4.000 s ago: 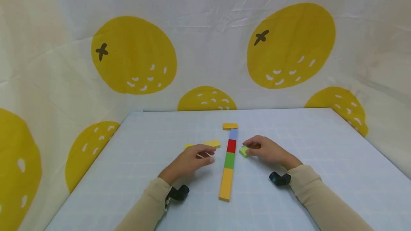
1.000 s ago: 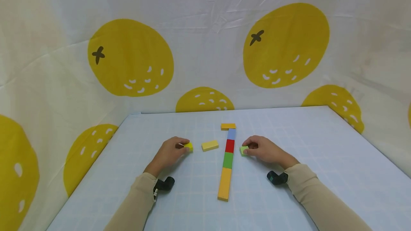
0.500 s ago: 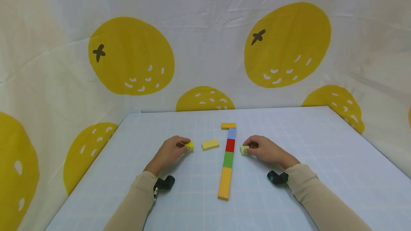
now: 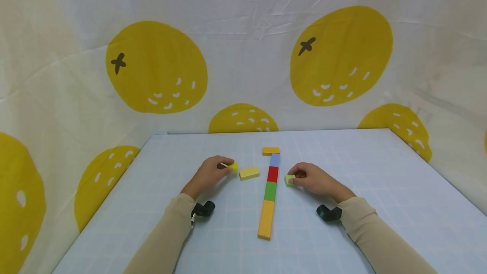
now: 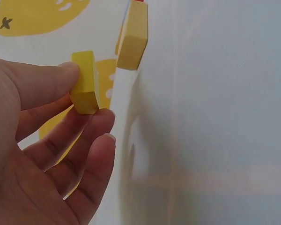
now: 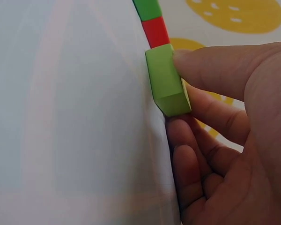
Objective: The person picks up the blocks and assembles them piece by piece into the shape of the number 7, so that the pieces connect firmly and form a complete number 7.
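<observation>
Between thumb and fingers, my left hand (image 4: 210, 174) pinches a small bright yellow block (image 5: 85, 82); in the left wrist view it appears lifted off the table. Just right of it lies a longer pale yellow block (image 4: 249, 173). My right hand (image 4: 316, 178) pinches a light green block (image 6: 167, 79) that sits on the table. Between the hands runs a row of blocks laid end to end: an orange block (image 4: 266, 220) nearest me, then a green block (image 4: 270, 191), a red block (image 4: 272, 174) and a blue block (image 4: 274, 160). Crosswise at its far end lies another orange block (image 4: 271, 151).
The table (image 4: 327, 248) has a pale checked cover. Behind it and at the sides hangs a white curtain (image 4: 247, 67) printed with big yellow fruit shapes. Each wrist wears a small black camera, such as the right wrist camera (image 4: 329, 212).
My left hand moved left and took hold of the bright yellow block, then carried it right, towards the pale yellow block. The right hand stays by the light green block.
</observation>
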Motion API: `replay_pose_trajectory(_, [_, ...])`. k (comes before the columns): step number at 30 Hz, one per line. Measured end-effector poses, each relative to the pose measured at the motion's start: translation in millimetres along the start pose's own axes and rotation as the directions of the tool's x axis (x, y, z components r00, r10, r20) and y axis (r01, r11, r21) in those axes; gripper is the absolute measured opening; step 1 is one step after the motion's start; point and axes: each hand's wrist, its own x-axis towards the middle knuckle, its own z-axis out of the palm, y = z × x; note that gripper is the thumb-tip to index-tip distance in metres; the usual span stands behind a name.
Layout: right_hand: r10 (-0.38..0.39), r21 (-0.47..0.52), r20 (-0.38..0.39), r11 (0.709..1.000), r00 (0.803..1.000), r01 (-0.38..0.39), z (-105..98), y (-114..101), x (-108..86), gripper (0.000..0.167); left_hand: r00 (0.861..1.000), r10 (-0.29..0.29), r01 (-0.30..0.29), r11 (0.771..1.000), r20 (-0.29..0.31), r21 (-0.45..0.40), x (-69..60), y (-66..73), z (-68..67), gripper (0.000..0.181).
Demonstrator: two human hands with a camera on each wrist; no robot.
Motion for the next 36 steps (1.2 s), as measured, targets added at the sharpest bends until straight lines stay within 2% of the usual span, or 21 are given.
replay_pose_trajectory(7, [-0.007,0.017,0.001,1.000,1.000,0.007,-0.5,0.5,-1.4,0.023,0.999,-0.027,0.027,1.000,0.034,0.001,13.9,11.1,4.3,0.027])
replay_pose_trajectory(20, [0.032,0.012,-0.004,0.999,0.999,-0.032,1.2,2.8,0.2,0.025,0.994,-0.048,0.043,0.998,0.096,0.053,37.8,18.7,9.7,0.028])
replay_pose_trajectory(26, [0.024,0.015,-0.003,1.000,1.000,-0.024,1.1,3.3,1.4,0.025,0.991,-0.079,0.076,0.997,0.104,0.028,44.8,20.6,11.7,0.028])
replay_pose_trajectory(36, [0.036,0.020,-0.007,0.999,0.999,-0.036,1.6,3.3,1.5,0.024,0.987,-0.080,0.082,0.997,0.141,-0.005,56.9,20.4,16.1,0.029])
